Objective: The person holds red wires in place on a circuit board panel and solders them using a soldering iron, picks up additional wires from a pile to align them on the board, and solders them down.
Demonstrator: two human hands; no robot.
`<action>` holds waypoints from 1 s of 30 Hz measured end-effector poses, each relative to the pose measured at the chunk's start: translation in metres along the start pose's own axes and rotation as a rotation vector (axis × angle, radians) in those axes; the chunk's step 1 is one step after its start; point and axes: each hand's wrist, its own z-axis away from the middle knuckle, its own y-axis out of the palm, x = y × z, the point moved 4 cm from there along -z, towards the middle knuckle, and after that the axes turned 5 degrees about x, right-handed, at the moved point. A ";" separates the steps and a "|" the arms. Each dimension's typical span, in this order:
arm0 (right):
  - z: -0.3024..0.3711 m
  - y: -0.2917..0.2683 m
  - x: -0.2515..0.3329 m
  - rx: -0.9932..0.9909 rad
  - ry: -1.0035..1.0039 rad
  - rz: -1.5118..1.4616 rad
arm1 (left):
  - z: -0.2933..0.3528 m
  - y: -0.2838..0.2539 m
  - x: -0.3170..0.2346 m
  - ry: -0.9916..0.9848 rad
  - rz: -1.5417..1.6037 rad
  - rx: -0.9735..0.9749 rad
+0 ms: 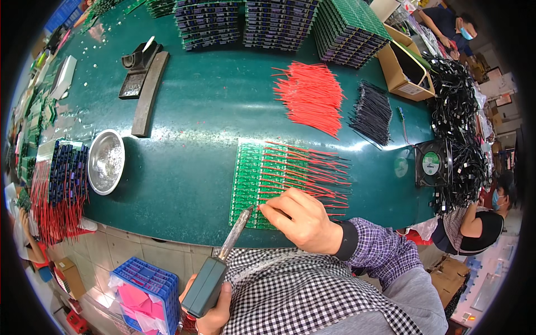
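My left hand [216, 314] is closed round the dark green handle of a soldering iron [205, 286]. The iron slants up and its tip meets a green circuit board panel [244, 173] near the lower middle. Right beside that tip, my right hand [304, 220] pinches a red wire [258, 207] against the panel; most of this wire is hidden by the fingers. Rows of red and black wires [312, 167] run from the panel's middle toward the right, and my right hand covers some of the lower ones.
Beyond the panel lie a red wire pile [310, 95] and a black wire pile [372, 113]. Board stacks [279, 25] line the far side. A metal bowl [106, 162] and wired boards [61, 178] sit left, a small fan [432, 163] right. A blue crate [148, 279] stands below the table edge.
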 end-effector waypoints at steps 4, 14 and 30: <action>0.000 0.000 0.000 0.005 -0.009 0.004 | -0.002 0.000 -0.001 -0.003 -0.043 0.004; -0.001 0.000 0.001 -0.022 -0.013 0.024 | -0.018 0.006 -0.024 0.174 -0.128 0.130; 0.000 0.001 0.002 -0.016 -0.011 0.020 | 0.001 0.000 0.008 0.004 0.078 -0.050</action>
